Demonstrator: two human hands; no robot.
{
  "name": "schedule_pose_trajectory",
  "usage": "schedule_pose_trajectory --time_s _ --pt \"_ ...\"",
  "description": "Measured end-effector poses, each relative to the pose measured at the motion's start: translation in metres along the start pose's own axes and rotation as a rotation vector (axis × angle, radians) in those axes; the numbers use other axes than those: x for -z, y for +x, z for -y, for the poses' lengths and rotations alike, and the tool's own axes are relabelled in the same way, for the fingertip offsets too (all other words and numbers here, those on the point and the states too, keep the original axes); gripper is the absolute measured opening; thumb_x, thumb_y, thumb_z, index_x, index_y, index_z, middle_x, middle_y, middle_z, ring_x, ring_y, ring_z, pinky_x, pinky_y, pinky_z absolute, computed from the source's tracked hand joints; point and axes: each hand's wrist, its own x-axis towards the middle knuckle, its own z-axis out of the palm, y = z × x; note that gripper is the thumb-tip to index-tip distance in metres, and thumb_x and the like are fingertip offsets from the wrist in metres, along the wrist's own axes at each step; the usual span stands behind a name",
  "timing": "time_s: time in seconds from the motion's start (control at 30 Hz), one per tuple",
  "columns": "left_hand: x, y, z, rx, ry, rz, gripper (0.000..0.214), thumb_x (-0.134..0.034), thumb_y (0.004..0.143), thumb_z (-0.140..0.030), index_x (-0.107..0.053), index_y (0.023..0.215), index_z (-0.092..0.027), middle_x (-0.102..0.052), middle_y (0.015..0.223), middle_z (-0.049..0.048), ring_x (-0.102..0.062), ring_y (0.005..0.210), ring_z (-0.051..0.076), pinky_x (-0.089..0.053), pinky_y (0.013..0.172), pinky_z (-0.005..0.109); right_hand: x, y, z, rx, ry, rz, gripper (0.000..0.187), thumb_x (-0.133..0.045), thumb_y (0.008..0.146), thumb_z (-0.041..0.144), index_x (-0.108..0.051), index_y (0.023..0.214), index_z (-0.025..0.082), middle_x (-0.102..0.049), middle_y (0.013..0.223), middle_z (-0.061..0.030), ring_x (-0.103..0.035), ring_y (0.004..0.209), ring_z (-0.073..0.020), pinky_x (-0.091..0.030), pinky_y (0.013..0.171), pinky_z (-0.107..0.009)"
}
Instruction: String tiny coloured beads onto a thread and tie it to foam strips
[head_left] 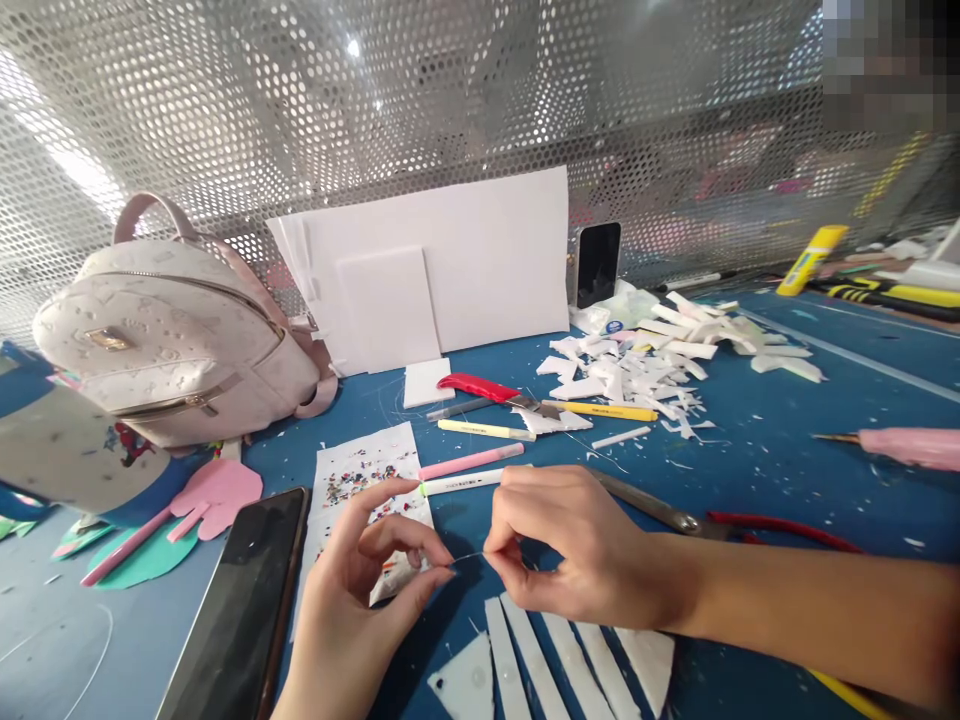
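Note:
A short length of thin, pale thread or wire (470, 556) runs between my two hands; I cannot tell which of the two it is. The thumb and forefinger of my left hand (367, 590) pinch one end. My right hand (577, 540) grips the other part between its fingertips. Below them lie several white foam strips (535, 655), with a foam corner piece (466, 680) at their left. A white paper (328, 465) scattered with tiny coloured bits is partly behind my left hand. Pliers (652, 503) with red handles lie behind my right wrist.
A black phone (238, 600) lies at the left, near a pale backpack (187, 340). Pens, a red utility knife (480, 385) and foam scraps (630, 370) lie behind my hands. White boards (495, 260) lean on the mesh wall. A pink-handled tool (907, 447) points inward at the right.

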Motion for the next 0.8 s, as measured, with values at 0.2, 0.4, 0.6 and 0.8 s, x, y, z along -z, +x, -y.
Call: schedule_pose_trajectory --time_s 0.2,0.4,0.6,0.8 --pt "0.0001 -0.0002 -0.0005 -0.003 0.02 -0.005 0.048 -0.069 0.077 -0.014 -0.049 0.118 -0.026 -0.07 0.069 -0.0052 -0.064 0.069 0.012 -0.05 0.075 0.024 -0.0011 -0.0014 -0.0003 -0.004 -0.019 0.014 0.012 -0.057 0.081 0.01 -0.049 0.078 0.018 -0.052 0.067 0.0039 -0.042 0.063 -0.0088 -0.034 0.057 -0.023" --pt "0.0002 -0.0012 0.0 0.013 0.022 0.002 0.048 -0.07 0.076 -0.014 -0.05 0.118 -0.027 -0.07 0.07 -0.0053 -0.065 0.071 0.013 -0.05 0.074 0.023 -0.002 -0.0018 -0.0002 0.014 -0.037 0.005 0.012 -0.057 0.081 0.01 -0.049 0.077 0.018 -0.053 0.067 0.0039 -0.042 0.062 -0.0088 -0.034 0.056 -0.023" --pt "-0.0002 -0.002 -0.0004 -0.016 0.069 0.024 0.04 -0.067 0.079 -0.015 -0.053 0.114 -0.027 -0.072 0.073 -0.0049 -0.067 0.074 0.013 -0.051 0.076 0.023 -0.0028 -0.0025 -0.0023 0.04 -0.05 0.05 0.012 -0.058 0.08 0.009 -0.05 0.079 0.018 -0.053 0.068 0.0042 -0.042 0.064 -0.0093 -0.033 0.058 -0.023" --pt "0.002 -0.002 0.0013 -0.047 0.196 0.147 0.031 -0.067 0.081 -0.017 -0.057 0.109 -0.025 -0.073 0.071 -0.0046 -0.069 0.072 0.015 -0.05 0.078 0.027 -0.0046 -0.002 -0.0015 0.088 -0.059 0.121 0.008 -0.056 0.085 0.012 -0.053 0.085 0.019 -0.056 0.071 0.0033 -0.044 0.067 -0.0113 -0.034 0.06 -0.025"
